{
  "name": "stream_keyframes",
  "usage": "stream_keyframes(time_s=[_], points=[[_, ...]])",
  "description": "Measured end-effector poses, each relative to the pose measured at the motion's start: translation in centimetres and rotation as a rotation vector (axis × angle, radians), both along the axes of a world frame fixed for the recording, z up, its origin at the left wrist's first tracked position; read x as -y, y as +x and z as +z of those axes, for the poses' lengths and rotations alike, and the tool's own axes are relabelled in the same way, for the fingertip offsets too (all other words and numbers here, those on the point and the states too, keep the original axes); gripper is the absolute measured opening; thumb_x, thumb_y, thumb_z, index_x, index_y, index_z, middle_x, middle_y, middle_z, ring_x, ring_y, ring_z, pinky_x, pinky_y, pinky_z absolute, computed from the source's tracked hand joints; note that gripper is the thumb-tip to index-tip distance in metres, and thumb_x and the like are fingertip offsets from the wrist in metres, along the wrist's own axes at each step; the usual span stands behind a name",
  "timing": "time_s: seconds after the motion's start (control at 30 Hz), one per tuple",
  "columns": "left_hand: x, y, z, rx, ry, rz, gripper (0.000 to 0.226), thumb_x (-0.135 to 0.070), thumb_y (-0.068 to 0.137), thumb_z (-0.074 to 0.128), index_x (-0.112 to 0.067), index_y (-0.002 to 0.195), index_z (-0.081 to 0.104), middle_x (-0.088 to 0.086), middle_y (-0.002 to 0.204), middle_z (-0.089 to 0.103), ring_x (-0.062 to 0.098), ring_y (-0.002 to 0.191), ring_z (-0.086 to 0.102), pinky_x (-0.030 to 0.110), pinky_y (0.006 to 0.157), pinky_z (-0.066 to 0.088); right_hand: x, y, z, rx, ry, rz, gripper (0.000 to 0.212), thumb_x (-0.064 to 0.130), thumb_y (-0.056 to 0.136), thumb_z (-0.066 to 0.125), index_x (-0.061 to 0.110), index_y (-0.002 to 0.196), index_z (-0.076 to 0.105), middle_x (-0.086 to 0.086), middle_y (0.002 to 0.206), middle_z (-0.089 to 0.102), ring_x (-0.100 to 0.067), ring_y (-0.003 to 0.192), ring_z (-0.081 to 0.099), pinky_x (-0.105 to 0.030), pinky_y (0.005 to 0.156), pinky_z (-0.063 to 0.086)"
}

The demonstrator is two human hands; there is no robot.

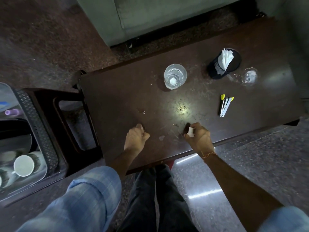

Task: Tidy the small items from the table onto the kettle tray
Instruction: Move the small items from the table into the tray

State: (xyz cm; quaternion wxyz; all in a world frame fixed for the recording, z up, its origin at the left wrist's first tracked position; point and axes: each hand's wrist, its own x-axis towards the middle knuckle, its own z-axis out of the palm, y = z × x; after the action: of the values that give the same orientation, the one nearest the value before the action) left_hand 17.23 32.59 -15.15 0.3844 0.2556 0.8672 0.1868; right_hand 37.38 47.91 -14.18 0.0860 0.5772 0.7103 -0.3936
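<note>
Dark brown surface fills the upper right of the head view, scratched, with a bright glare spot near its middle; grey sofa behind, speckled floor around. At lower left, on a dark stool, sits a perforated tray carrying a white cup, mouth toward the camera; the kettle itself cannot be made out clearly.

Standing on the surface: black mesh holder stuffed with white tissue at far right, with a clear glass well to its left. A second clear item beside the holder is too blurred to identify. An opened stapler with yellow tips lies flat between the holder and the near edge.

Right hand, near the front edge, is closed around a small white cylinder, held upright between thumb and fingers. Left hand is curled into a loose fist resting on the surface, well apart from the right; whether it holds anything cannot be told.
</note>
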Motion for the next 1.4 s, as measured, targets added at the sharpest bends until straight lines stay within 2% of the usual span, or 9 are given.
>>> stream_keyframes(time_s=[0.17,0.23,0.33,0.53,0.77,0.9,1.0,1.13,1.4], points=[[0.5,-0.1,3.2,0.117,0.128,0.106,0.018,-0.006,0.078,0.071,-0.009,0.073,0.055,0.016,0.063,0.063,0.027,0.063,0.065,0.034,0.069,0.054,0.4,0.4,2.6,-0.111,0.085,0.027,0.023,0.021,0.078,0.072,0.02,0.099,0.061,-0.007,0.082,0.067,-0.013,0.064,0.06,0.001,0.055,0.038],[0.4,-0.4,5.1,0.14,0.185,0.109,0.017,-0.007,0.077,0.074,-0.015,0.077,0.058,0.013,0.068,0.064,0.018,0.065,0.062,0.035,0.073,0.056,0.5,-0.2,4.6,-0.141,0.107,0.046,0.023,0.022,0.076,0.072,0.025,0.097,0.062,-0.003,0.08,0.067,-0.012,0.064,0.061,-0.001,0.057,0.038],[0.3,-0.7,9.0,0.043,0.224,0.116,0.027,-0.016,0.074,0.076,-0.034,0.077,0.056,-0.013,0.067,0.06,-0.005,0.06,0.055,0.01,0.06,0.046,1.1,-2.2,8.1,-0.215,0.145,0.092,0.028,0.02,0.071,0.079,0.025,0.094,0.065,0.004,0.076,0.065,-0.006,0.063,0.059,0.002,0.06,0.036],[2.8,-1.0,16.0,-0.094,0.429,0.319,0.013,-0.012,0.081,0.071,-0.024,0.086,0.072,-0.015,0.063,0.066,-0.009,0.06,0.059,0.008,0.063,0.048,4.4,-7.7,14.4,-0.337,0.102,0.264,0.038,0.021,0.075,0.077,0.026,0.111,0.065,0.005,0.089,0.07,-0.01,0.078,0.065,-0.014,0.067,0.041],[14.4,-5.0,21.5,-0.212,0.386,0.582,0.009,-0.018,0.089,0.063,-0.017,0.088,0.072,-0.007,0.068,0.069,-0.011,0.057,0.057,0.008,0.057,0.042,11.8,-16.8,19.7,-0.513,0.104,0.464,0.042,0.021,0.073,0.082,0.024,0.112,0.067,0.002,0.098,0.071,-0.015,0.086,0.067,-0.028,0.081,0.051],[21.1,-8.7,23.0,-0.252,0.379,0.697,0.013,-0.009,0.09,0.059,-0.015,0.084,0.068,-0.004,0.071,0.069,0.004,0.063,0.061,0.017,0.06,0.045,17.5,-21.8,20.6,-0.546,0.072,0.574,0.042,0.013,0.069,0.084,0.017,0.108,0.069,-0.002,0.099,0.072,-0.022,0.089,0.068,-0.04,0.083,0.055],[26.2,-10.9,23.0,-0.292,0.34,0.762,0.022,-0.007,0.087,0.058,-0.023,0.072,0.057,-0.011,0.061,0.057,0.011,0.063,0.057,0.009,0.057,0.036,22.0,-25.4,20.6,-0.525,0.054,0.667,0.041,0.015,0.07,0.083,0.022,0.107,0.068,0.002,0.098,0.071,-0.019,0.087,0.068,-0.039,0.083,0.056],[33.3,-14.7,22.4,-0.275,0.19,0.825,0.011,-0.022,0.089,0.056,-0.02,0.091,0.067,-0.004,0.076,0.069,0.019,0.078,0.066,0.03,0.068,0.052,29.1,-30.4,21.5,-0.529,0.044,0.768,0.041,0.017,0.071,0.081,0.023,0.109,0.067,0.005,0.098,0.068,-0.013,0.088,0.066,-0.033,0.085,0.054],[41.8,-22.4,23.4,-0.273,0.018,0.934,0.013,-0.027,0.086,0.056,-0.02,0.089,0.067,0.001,0.088,0.071,0.024,0.084,0.067,0.034,0.071,0.053,41.2,-41.2,25.0,-0.456,0.07,1.1,0.039,0.024,0.08,0.07,0.019,0.117,0.062,-0.003,0.109,0.068,-0.021,0.1,0.062,-0.034,0.087,0.05]])
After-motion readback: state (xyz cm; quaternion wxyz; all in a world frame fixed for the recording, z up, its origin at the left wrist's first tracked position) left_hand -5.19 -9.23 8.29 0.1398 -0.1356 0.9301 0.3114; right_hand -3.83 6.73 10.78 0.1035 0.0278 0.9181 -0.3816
